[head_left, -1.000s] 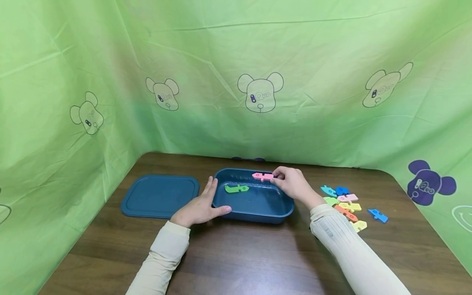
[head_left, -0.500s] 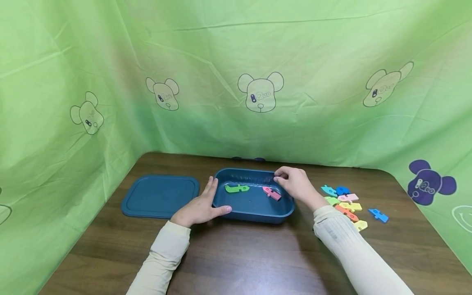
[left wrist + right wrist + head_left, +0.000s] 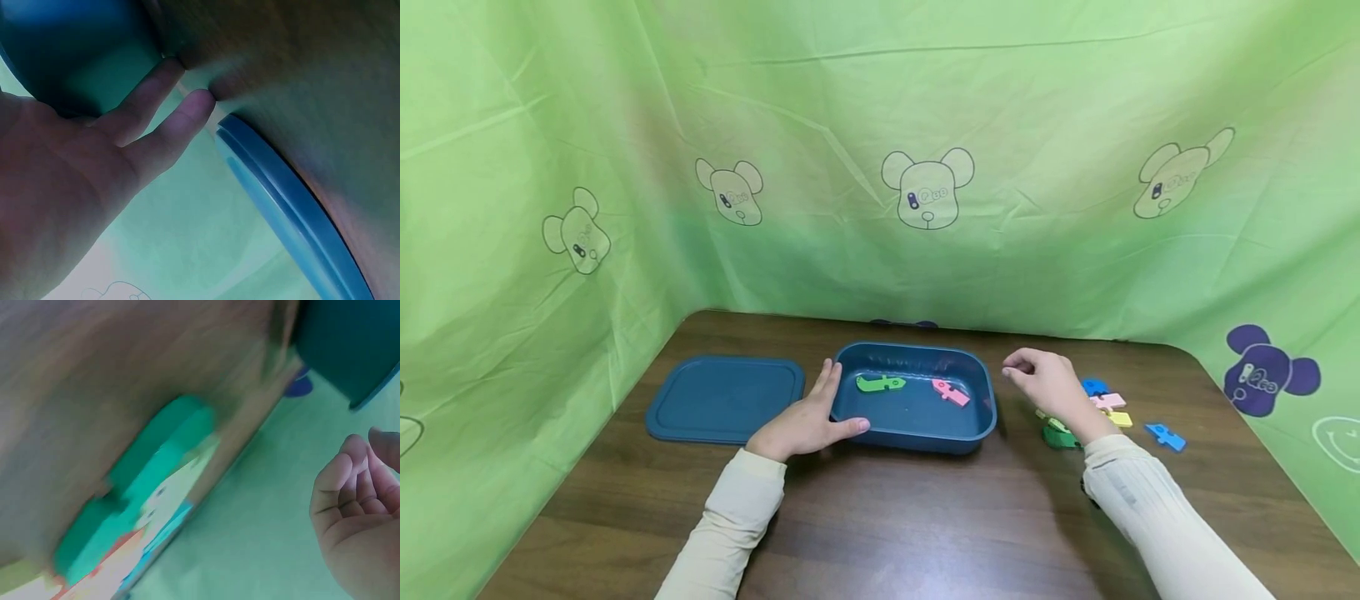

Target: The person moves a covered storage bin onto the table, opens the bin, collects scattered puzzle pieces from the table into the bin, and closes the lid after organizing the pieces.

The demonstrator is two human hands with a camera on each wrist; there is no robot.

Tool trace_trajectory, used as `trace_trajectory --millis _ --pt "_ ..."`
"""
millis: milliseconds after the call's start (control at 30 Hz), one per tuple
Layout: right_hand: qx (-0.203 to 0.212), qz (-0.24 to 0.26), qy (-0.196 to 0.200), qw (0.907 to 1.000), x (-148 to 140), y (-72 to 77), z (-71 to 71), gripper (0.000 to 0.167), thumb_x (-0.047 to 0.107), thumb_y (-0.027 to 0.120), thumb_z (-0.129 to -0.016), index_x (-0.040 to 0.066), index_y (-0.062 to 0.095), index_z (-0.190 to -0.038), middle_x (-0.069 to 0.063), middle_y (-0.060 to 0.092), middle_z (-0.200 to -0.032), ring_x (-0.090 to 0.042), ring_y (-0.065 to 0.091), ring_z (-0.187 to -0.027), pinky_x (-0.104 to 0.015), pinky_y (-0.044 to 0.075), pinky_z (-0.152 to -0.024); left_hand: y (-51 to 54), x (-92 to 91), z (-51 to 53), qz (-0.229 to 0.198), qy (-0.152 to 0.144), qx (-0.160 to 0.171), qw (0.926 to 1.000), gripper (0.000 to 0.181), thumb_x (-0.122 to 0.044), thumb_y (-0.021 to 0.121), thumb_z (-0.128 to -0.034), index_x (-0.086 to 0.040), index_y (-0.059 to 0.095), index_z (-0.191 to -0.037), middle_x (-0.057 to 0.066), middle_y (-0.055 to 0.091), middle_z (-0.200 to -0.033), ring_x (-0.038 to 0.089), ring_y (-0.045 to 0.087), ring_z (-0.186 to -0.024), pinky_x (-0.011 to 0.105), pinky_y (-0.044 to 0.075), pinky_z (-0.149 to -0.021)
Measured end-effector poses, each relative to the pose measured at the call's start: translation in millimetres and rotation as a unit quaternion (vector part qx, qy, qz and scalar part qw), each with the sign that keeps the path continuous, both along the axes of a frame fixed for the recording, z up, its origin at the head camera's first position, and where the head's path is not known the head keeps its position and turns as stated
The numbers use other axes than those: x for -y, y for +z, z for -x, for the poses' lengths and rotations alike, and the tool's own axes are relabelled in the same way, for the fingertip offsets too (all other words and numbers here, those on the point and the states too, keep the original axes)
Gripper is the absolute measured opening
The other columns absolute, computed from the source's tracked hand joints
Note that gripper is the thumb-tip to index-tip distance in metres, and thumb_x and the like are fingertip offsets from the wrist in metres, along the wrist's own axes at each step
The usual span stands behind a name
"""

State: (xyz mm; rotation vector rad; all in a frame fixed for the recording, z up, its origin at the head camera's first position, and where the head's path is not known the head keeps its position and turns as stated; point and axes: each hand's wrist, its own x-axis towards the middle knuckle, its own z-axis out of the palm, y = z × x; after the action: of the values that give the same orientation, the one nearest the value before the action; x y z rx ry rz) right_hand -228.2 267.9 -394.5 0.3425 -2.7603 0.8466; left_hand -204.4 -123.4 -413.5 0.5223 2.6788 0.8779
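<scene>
A dark blue rectangular box stands on the table; a green puzzle piece and a pink puzzle piece lie on its floor. My left hand rests against the box's left end, fingers spread and straight, thumb over the near rim. Just right of the box, my right hand hovers above the table. Its fingers bend loosely towards the thumb and hold nothing. Beneath and behind it lies a pile of puzzle pieces, partly hidden, among them a dark green piece and a yellow piece.
Left of the box lies a flat dark blue lid. A separate blue puzzle piece lies right of the pile. A green printed cloth hangs behind and at the sides of the brown wooden table.
The right hand let go of the pink piece, which dropped onto the box floor, and then moved right, out of the box towards the pile. The left hand stayed still.
</scene>
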Motion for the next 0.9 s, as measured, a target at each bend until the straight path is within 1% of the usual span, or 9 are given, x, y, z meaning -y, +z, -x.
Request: trace_trajectory --millis 233,367,467,600,667,767,900 --pt "-0.008 -0.019 -0.032 0.9993 -43 1.3 -7.7 0.016 0.014 0.068 -0.097 0.001 0.073 -0.103 -0.008 0.072 -0.086 -0.022 0.064 -0.078 -0.039 0.048 -0.068 0.2 1.9 2.5 -0.002 0.000 -0.001 1.0000 0.107 -0.067 0.060 -0.0923 -0.018 -0.003 -0.164 0.003 -0.012 -0.169 0.040 0.056 -0.126 0.044 0.054 -0.081" --pt "0.007 -0.016 -0.048 0.9987 -67 2.5 -16.3 0.020 0.016 0.066 -0.098 -0.002 0.072 -0.106 -0.013 0.073 -0.091 -0.024 0.066 -0.079 -0.038 0.049 -0.067 0.9 1.9 2.1 0.001 0.001 -0.005 1.0000 0.108 -0.068 0.059 -0.0916 -0.017 -0.002 -0.164 0.004 -0.011 -0.169 0.041 0.053 -0.129 0.047 0.052 -0.088" --pt "0.024 -0.020 -0.063 0.9975 -85 2.2 -25.3 0.022 0.015 0.065 -0.099 -0.003 0.071 -0.108 -0.014 0.073 -0.092 -0.023 0.065 -0.077 -0.036 0.048 -0.065 1.2 1.2 1.4 0.001 0.001 -0.006 1.0000 0.107 -0.067 0.060 -0.0918 -0.016 -0.002 -0.164 0.004 -0.010 -0.169 0.042 0.049 -0.132 0.051 0.049 -0.095" --pt "0.041 -0.040 -0.079 0.9952 -112 0.0 -37.8 0.022 0.013 0.065 -0.097 -0.005 0.070 -0.108 -0.012 0.071 -0.088 -0.019 0.060 -0.074 -0.036 0.046 -0.062 0.8 0.6 0.8 0.002 0.000 -0.007 1.0000 0.108 -0.068 0.059 -0.0914 -0.016 -0.001 -0.164 0.004 -0.010 -0.169 0.042 0.048 -0.133 0.051 0.048 -0.096" --pt "0.050 -0.050 -0.085 0.9939 -126 -1.6 -44.4 0.022 0.013 0.066 -0.096 -0.006 0.070 -0.106 -0.012 0.071 -0.086 -0.019 0.060 -0.073 -0.037 0.045 -0.062 0.3 0.5 0.7 0.001 -0.001 -0.007 1.0000 0.108 -0.068 0.059 -0.0913 -0.016 -0.001 -0.164 0.005 -0.010 -0.169 0.042 0.049 -0.132 0.051 0.049 -0.095" --pt "0.058 -0.073 -0.095 0.9911 -148 -4.3 -53.2 0.022 0.013 0.067 -0.094 -0.007 0.070 -0.103 -0.013 0.071 -0.085 -0.023 0.062 -0.074 -0.039 0.045 -0.063 -0.6 0.5 0.7 0.001 0.000 -0.003 1.0000 0.108 -0.067 0.060 -0.0917 -0.016 -0.002 -0.164 0.003 -0.011 -0.169 0.041 0.050 -0.131 0.049 0.049 -0.095" --pt "0.069 -0.097 -0.103 0.9875 -174 -9.6 -63.4 0.027 0.012 0.068 -0.093 -0.013 0.067 -0.101 -0.022 0.071 -0.087 -0.038 0.065 -0.078 -0.050 0.048 -0.067 -1.1 0.4 0.7 0.000 0.002 -0.001 1.0000 0.106 -0.064 0.061 -0.0929 -0.016 -0.001 -0.164 0.003 -0.011 -0.168 0.041 0.053 -0.129 0.049 0.050 -0.094"
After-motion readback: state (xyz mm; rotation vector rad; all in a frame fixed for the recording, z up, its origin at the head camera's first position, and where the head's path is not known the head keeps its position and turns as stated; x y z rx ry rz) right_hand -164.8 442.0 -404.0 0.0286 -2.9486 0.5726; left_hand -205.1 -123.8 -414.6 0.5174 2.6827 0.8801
